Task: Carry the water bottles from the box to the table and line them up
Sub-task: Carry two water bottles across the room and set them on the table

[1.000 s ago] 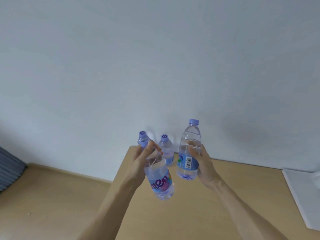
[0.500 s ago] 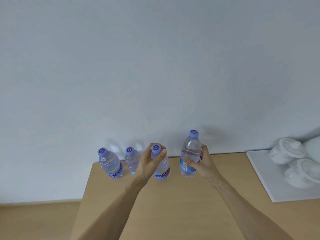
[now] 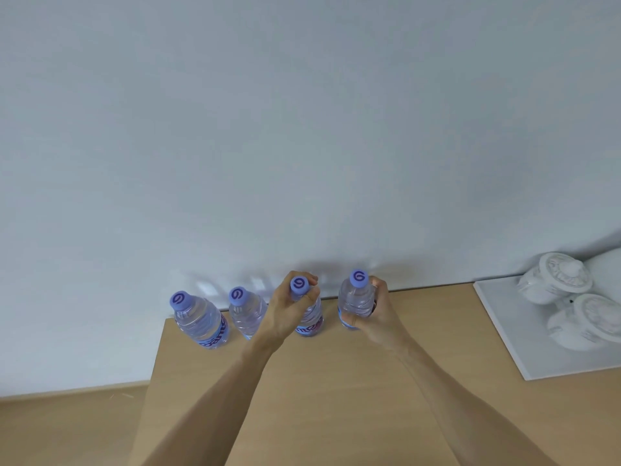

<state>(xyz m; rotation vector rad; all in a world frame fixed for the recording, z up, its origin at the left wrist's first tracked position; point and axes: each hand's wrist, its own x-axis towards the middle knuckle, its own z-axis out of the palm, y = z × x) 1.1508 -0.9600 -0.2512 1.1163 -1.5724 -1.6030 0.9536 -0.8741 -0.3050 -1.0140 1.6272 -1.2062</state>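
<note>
Along the far edge of the wooden table (image 3: 336, 398), close against the pale wall (image 3: 302, 129), we see four clear water bottles with purple caps standing in a row that runs left to right. Largest in view after the wall is the table itself, its light brown top filling the near half of the scene, with a strip of floor (image 3: 67, 428) of similar colour to its left. On the right side of the table lies a white tray (image 3: 510, 334), and on it sit two white round lidded containers (image 3: 554, 284), one nearer than the other and just beside it. Our two bare forearms reach in from the near edge toward the row. Our left hand (image 3: 285, 317) is curled round the neck and shoulder of the third bottle (image 3: 307, 317), its fingers wrapped just under the cap, and the bottle stands upright with its base at the table. Our right hand (image 3: 376, 317) grips the fourth bottle (image 3: 356, 304) round its body from the right, thumb across the near side and fingers curled behind; this bottle is also upright, at the right end of the row. To the left, untouched, stand the second bottle (image 3: 247, 314) and the leftmost bottle (image 3: 200, 319), which sits near the table's far left corner. We cannot tell whether the two held bottles press fully on the table.
</note>
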